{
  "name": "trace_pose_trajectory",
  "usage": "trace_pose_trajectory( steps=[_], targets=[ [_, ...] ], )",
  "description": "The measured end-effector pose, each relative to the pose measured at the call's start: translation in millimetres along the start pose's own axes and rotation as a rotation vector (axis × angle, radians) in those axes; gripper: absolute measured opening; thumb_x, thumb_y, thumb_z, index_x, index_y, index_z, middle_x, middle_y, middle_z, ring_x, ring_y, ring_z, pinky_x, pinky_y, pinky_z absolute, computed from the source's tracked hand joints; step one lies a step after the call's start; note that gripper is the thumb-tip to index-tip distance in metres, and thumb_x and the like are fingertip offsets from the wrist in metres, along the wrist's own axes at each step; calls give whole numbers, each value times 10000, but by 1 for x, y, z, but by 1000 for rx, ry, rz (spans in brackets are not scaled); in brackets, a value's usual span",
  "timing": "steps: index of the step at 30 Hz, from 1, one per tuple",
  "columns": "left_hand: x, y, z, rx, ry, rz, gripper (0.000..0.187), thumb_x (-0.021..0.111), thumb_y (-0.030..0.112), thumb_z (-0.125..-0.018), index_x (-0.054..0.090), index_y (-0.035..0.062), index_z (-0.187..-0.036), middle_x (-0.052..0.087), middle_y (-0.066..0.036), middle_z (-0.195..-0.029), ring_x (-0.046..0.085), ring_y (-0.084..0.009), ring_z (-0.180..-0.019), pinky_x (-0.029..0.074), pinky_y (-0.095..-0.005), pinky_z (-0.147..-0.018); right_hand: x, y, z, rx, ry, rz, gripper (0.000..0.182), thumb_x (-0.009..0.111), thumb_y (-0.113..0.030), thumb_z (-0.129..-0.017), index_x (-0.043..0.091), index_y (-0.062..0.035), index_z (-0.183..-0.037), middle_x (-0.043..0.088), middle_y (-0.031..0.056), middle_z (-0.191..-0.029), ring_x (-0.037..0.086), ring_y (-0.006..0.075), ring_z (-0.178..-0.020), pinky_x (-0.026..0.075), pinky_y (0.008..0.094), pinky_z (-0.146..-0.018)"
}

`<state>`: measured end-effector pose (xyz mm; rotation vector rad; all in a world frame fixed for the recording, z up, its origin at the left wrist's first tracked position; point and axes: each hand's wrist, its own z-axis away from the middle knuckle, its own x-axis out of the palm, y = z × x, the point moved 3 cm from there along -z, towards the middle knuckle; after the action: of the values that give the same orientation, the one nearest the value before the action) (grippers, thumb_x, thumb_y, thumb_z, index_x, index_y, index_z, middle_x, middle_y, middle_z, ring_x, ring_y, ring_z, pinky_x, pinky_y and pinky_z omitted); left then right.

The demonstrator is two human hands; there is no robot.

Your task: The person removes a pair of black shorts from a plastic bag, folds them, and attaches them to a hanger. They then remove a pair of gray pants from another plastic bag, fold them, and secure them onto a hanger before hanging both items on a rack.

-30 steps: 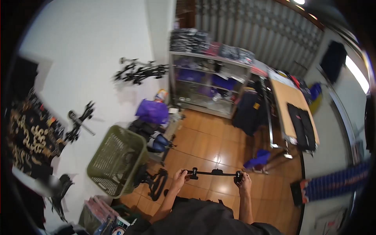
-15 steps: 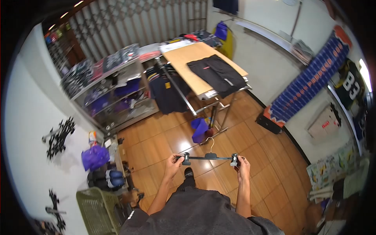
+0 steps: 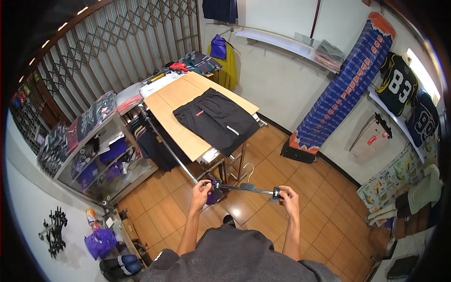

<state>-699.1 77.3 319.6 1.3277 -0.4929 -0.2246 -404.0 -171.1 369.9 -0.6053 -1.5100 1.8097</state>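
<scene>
A black clip hanger (image 3: 247, 187) with a pale metal hook is held level in front of my body, above the tiled floor. My left hand (image 3: 200, 195) pinches its left end beside one clip. At the opposite end, my right hand (image 3: 290, 198) grips by the other clip. Nothing hangs from either clip. Beyond the hanger, a pair of black shorts (image 3: 216, 121) lies flat on a light wooden board (image 3: 174, 101), with a small red label near the waist and a white mark on one leg.
A metal rail (image 3: 164, 141) runs along the board's left side, with dark clothes under it. At left stands a glass display case (image 3: 89, 162) topped with folded garments. A tall blue-and-orange pillar-shaped bag (image 3: 340, 89) leans at the right wall. Black hangers (image 3: 55, 230) hang on the left wall.
The view has swung to the right and nearer the board, so the shorts look larger. Both hands still hold the hanger, which now tilts slightly down to the right.
</scene>
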Motion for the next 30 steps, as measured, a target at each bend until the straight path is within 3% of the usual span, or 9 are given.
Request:
trace_pose_trajectory(
  steps=[6, 7, 10, 14, 18, 22, 23, 28, 30],
  targets=[
    [23, 32, -85, 26, 12, -7, 187, 653, 156, -1001, 634, 58, -1158, 690, -5, -900, 633, -74, -810, 494, -208, -697, 12, -26, -91, -98, -63, 105, 172, 613, -54, -958, 688, -19, -1109, 691, 79, -1001, 674, 143, -834, 587, 298, -600],
    [22, 34, -94, 37, 23, 0, 188, 652, 158, -1003, 632, 57, -1160, 685, -2, -892, 626, -70, -802, 492, -205, -691, 23, -40, -98, -77, -73, 118, 152, 610, -98, -983, 687, -25, -1091, 685, 39, -961, 656, 102, -795, 566, 274, -606],
    [17, 48, -116, 25, 86, 20, 197, 650, 157, -1007, 623, 48, -1170, 679, -7, -876, 604, -60, -783, 479, -201, -674, 53, -60, -137, -112, -144, 203, 168, 621, -132, -990, 686, -18, -1094, 674, 25, -942, 632, 88, -772, 531, 248, -620],
    [1, 58, -153, 62, 181, 81, 217, 656, 149, -1003, 601, 33, -1178, 696, -36, -899, 640, -79, -819, 464, -205, -665, 94, -60, -217, -320, -366, 477, 234, 636, -185, -990, 689, 4, -1119, 708, 58, -869, 648, 120, -751, 521, 282, -661],
    [-19, 66, -191, 80, 293, 107, 199, 656, 139, -1002, 602, 50, -1171, 702, -45, -968, 659, -89, -847, 476, -208, -684, 153, -86, -298, -359, -516, 560, 257, 613, -209, -1004, 679, 10, -1122, 698, 94, -815, 638, 150, -705, 508, 322, -650],
    [-27, 68, -241, 122, 420, 109, 208, 658, 128, -998, 605, 50, -1183, 707, -32, -980, 670, -94, -870, 478, -211, -692, 212, -112, -382, -519, -580, 558, 260, 594, -205, -1009, 675, 15, -1121, 701, 130, -861, 660, 196, -789, 518, 338, -751],
    [-28, 70, -254, 128, 443, 95, 209, 658, 124, -997, 605, 52, -1186, 708, -32, -982, 670, -95, -869, 478, -212, -691, 225, -119, -405, -468, -627, 581, 250, 597, -198, -1004, 684, 14, -1105, 718, 145, -924, 680, 229, -864, 519, 345, -812],
    [-40, 83, -321, 176, 620, -102, 302, 678, 102, -972, 601, 14, -1250, 707, -58, -993, 629, -74, -828, 465, -218, -673, 309, -144, -500, -642, -768, 539, 239, 626, -181, -982, 697, 18, -1095, 730, 176, -1012, 700, 298, -982, 517, 364, -892],
    [-46, 94, -348, 205, 723, -167, 344, 698, 116, -956, 600, -8, -1262, 700, -62, -967, 609, -77, -807, 469, -235, -671, 347, -131, -546, -758, -780, 546, 267, 618, -215, -997, 703, 16, -1101, 732, 176, -1018, 707, 281, -955, 527, 352, -855]
  ],
)
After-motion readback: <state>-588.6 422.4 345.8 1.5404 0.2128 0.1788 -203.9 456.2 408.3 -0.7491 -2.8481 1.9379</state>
